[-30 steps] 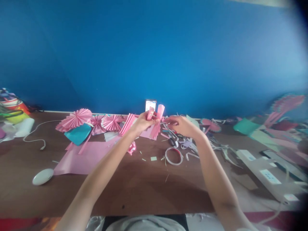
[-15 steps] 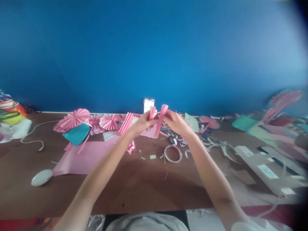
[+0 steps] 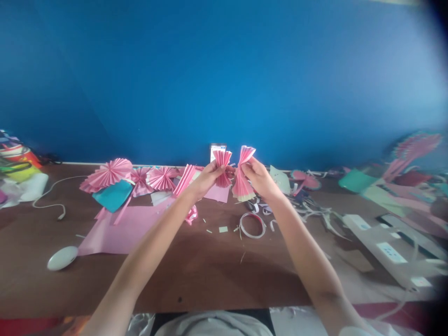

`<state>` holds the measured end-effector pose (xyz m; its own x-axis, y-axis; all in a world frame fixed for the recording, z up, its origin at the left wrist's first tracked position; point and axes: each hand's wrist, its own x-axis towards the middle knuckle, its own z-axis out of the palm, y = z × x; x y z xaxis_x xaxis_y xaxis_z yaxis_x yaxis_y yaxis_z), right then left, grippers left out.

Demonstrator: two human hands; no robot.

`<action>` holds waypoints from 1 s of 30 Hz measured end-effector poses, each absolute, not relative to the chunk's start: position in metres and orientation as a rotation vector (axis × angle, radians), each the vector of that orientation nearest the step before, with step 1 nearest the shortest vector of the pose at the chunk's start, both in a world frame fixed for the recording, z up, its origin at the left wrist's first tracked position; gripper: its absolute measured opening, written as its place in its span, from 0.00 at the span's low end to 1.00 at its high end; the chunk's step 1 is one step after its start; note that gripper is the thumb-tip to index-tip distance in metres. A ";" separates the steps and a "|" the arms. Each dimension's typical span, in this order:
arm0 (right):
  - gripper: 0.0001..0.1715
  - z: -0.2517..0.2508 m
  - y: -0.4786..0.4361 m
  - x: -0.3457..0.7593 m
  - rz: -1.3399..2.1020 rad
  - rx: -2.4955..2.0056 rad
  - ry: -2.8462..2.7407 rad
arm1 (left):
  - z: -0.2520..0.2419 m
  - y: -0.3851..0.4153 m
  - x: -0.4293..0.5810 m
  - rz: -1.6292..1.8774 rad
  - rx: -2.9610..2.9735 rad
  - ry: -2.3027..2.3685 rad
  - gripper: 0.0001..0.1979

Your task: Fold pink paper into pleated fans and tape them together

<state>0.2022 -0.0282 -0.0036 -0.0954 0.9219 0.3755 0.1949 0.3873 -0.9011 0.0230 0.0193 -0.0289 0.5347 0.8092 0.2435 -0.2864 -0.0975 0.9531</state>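
Observation:
Above the back of the table, my left hand (image 3: 210, 176) pinches a small pleated pink paper fan (image 3: 222, 163) at its middle, its top pleats spread. Close beside it, my right hand (image 3: 257, 175) grips a longer pleated pink paper strip (image 3: 243, 184), narrow at the grip and flared at top and bottom, with a pale lower edge. The two folded papers are apart. Behind the smaller fan stands a phone (image 3: 217, 148) with a lit screen. A sheet of pink paper (image 3: 217, 194) lies beneath my hands.
Several pink rosette fans (image 3: 163, 178) and a teal paper piece (image 3: 112, 195) lie at the left over a large pink sheet (image 3: 121, 235). A white mouse (image 3: 63, 258) is at front left. A tape ring (image 3: 252, 225), paper scraps and a power strip (image 3: 380, 247) lie to the right.
The pleated papers in both hands have opened out from narrow folded bundles into fanned shapes. My hands stay at nearly the same place.

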 end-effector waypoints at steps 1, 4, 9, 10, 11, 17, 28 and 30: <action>0.15 -0.003 -0.029 0.203 0.856 -1.032 -1.540 | -0.029 0.019 0.023 0.990 1.379 0.508 0.16; 0.16 -0.002 -0.031 0.204 0.941 -1.010 -1.442 | -0.030 0.020 0.024 0.984 1.403 0.532 0.17; 0.18 -0.003 -0.030 0.206 0.949 -1.010 -1.404 | -0.029 0.017 0.025 0.949 1.463 0.604 0.14; 0.17 -0.004 -0.030 0.206 0.945 -1.023 -1.407 | -0.028 0.016 0.025 0.940 1.467 0.628 0.14; 0.17 -0.004 -0.029 0.206 0.937 -1.039 -1.404 | -0.027 0.014 0.025 0.936 1.467 0.649 0.15; 0.11 -0.002 -0.031 0.204 1.026 -1.048 -1.368 | -0.032 0.012 0.028 0.893 1.583 0.773 0.18; 0.11 -0.002 -0.031 0.203 1.035 -1.030 -1.451 | -0.096 0.065 0.000 0.752 1.773 1.104 0.14; 0.09 -0.003 -0.030 0.203 1.001 -1.044 -1.489 | -0.102 0.070 -0.003 0.785 1.781 1.124 0.15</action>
<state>0.2033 -0.0297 -0.0032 -0.1084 0.9573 0.2681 0.1134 0.2798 -0.9533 -0.0032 0.0703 -0.1019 0.3947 0.9168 0.0599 0.3725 -0.2193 0.9017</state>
